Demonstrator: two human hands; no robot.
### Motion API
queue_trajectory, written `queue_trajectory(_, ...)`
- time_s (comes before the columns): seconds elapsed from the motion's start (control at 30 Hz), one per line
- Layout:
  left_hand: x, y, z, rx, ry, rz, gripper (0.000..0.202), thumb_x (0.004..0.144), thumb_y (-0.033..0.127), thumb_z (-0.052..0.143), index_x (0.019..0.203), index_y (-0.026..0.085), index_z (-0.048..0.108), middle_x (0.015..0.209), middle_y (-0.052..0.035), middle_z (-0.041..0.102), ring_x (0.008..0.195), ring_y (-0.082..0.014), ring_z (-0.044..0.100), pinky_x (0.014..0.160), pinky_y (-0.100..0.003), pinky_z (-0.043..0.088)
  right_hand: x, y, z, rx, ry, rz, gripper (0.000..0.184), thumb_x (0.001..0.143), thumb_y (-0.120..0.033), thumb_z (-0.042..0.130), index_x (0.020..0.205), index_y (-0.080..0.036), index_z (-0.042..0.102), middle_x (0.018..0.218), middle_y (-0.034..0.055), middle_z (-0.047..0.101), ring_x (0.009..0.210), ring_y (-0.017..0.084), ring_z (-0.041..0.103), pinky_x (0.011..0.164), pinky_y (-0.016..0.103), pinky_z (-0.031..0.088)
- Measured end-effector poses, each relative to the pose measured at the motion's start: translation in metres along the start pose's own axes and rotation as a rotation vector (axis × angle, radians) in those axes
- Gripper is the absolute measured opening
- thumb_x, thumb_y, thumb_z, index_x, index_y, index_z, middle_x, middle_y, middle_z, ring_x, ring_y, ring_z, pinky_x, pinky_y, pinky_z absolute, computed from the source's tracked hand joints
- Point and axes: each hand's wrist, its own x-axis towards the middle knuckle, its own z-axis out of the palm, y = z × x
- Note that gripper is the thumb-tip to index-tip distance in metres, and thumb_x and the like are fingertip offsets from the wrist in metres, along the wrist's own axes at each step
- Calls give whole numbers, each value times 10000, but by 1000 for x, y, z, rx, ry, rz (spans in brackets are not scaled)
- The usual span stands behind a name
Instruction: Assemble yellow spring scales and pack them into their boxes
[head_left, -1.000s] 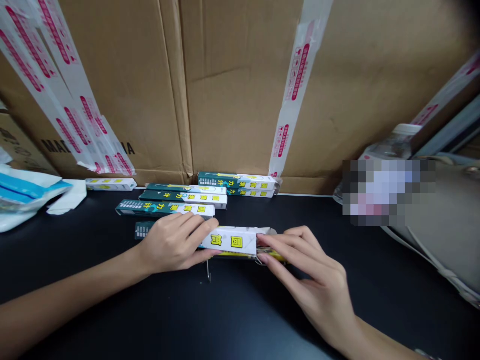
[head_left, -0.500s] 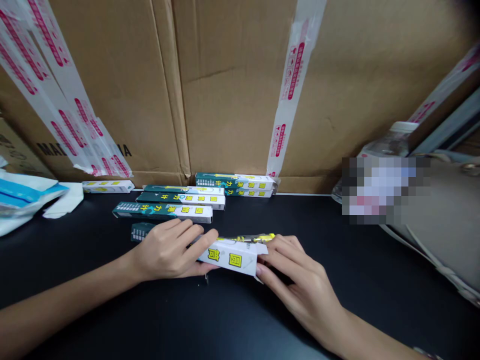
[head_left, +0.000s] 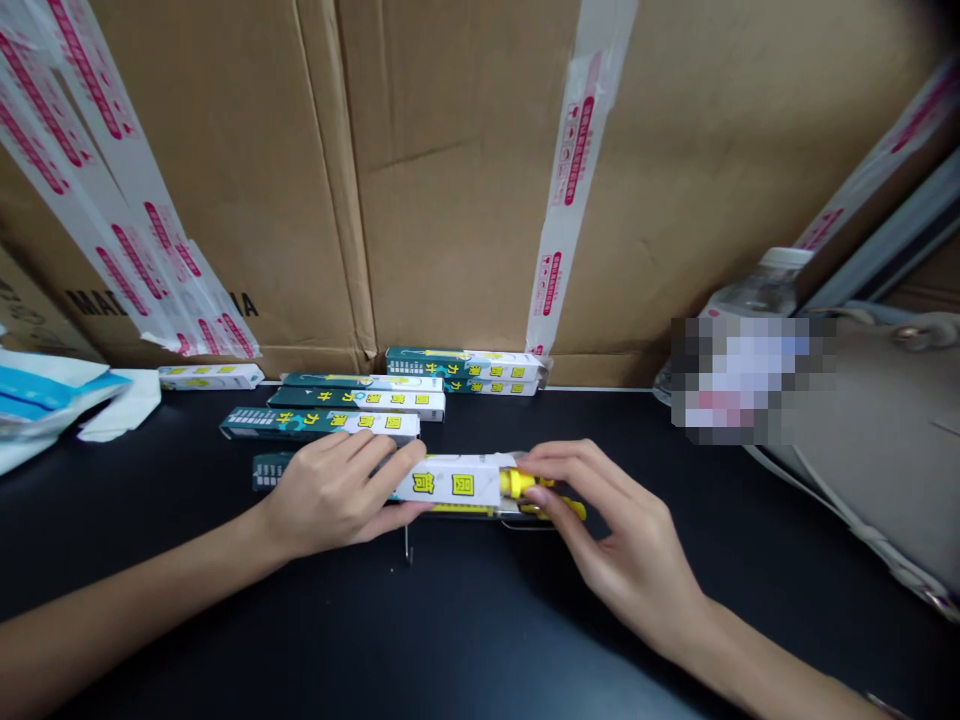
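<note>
My left hand [head_left: 341, 495] is wrapped round a slim white and green printed carton [head_left: 459, 480], held level above the black table. Out of its opened right end sticks the yellow end of a spring scale [head_left: 516, 484]. The thumb and fingers of my right hand [head_left: 600, 515] close on that yellow end. Below the carton lies another spring scale [head_left: 461, 509], clear-bodied with yellow parts; a metal hook [head_left: 408, 545] shows under my left hand. A further green carton [head_left: 268, 470] is mostly hidden behind my left hand.
Several similar cartons [head_left: 322, 422] lie beyond my hands, two of them stacked [head_left: 465, 372] against a large cardboard box [head_left: 457, 200]. Blue and white plastic packaging [head_left: 60, 390] sits at left. A clear bottle [head_left: 757, 295] and a grey bag [head_left: 862, 430] stand at right.
The carton has turned level and lifted slightly, uncovering the spring scale below it. Its right end now shows a yellow spring scale end, which my right fingers have taken hold of.
</note>
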Motion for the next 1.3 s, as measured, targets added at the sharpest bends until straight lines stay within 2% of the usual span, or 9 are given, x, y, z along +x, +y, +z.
queue_trajectory(0.13,-1,0,2,-11,-11,-33,352,954,434,549,1041,106,644,781,-56,701,646,-197,665,554,-304,473,5,11,-8,45,-117,79,171,988,-210,505,1105,-220,629,1005,67,744,863,200,715,742,306,584)
queue_trajectory(0.23,-1,0,1,-33,-14,-21,344,954,420,545,1050,105,647,781,-60,698,656,-197,668,554,-297,468,7,12,-8,100,-188,129,150,962,-302,580,1077,-223,635,957,45,755,777,175,713,688,262,583)
queue_trajectory(0.33,0,1,1,-43,-17,17,343,961,423,532,1053,112,645,766,-49,695,643,-184,660,550,-292,462,7,9,-6,120,-176,164,192,871,-382,717,976,-232,657,899,18,765,731,169,712,655,241,578)
queue_trajectory(0.43,0,1,2,-37,-29,23,340,971,417,520,1063,113,639,772,-44,701,641,-183,660,558,-301,469,7,9,-7,102,-157,186,177,863,-379,729,958,-241,673,883,11,771,716,174,718,627,244,576)
queue_trajectory(0.6,0,1,5,-10,-28,-70,365,985,434,503,1042,102,644,802,-59,716,684,-203,686,583,-313,494,14,22,-19,-2,-119,144,154,934,-296,631,1067,-243,688,1015,44,766,900,221,721,798,340,577)
queue_trajectory(0.77,-1,0,6,35,-33,-118,379,990,435,496,1039,94,652,802,-66,718,664,-213,675,584,-333,501,18,47,-33,-99,-83,207,192,938,-361,611,1059,-224,671,1038,80,751,906,253,711,731,370,576)
queue_trajectory(0.9,-3,1,5,49,-30,-144,379,981,441,518,1059,96,652,810,-73,713,674,-213,665,593,-331,491,18,65,-44,-51,-95,258,394,947,-371,597,1316,-235,579,1121,82,733,1004,251,701,881,411,550)
queue_trajectory(1.07,-3,0,4,94,-59,-181,417,977,457,523,1105,75,633,871,-108,700,732,-236,655,628,-350,489,22,79,-54,-91,-139,266,273,927,-414,600,1108,-244,714,1147,77,736,1020,265,690,882,403,542)
queue_trajectory(1.3,-2,-1,7,238,-123,-210,396,967,407,550,1148,58,604,879,-135,675,744,-275,620,596,-376,462,18,87,-52,-104,-182,331,285,924,-421,577,1101,-237,704,1090,70,761,947,267,720,822,382,568)
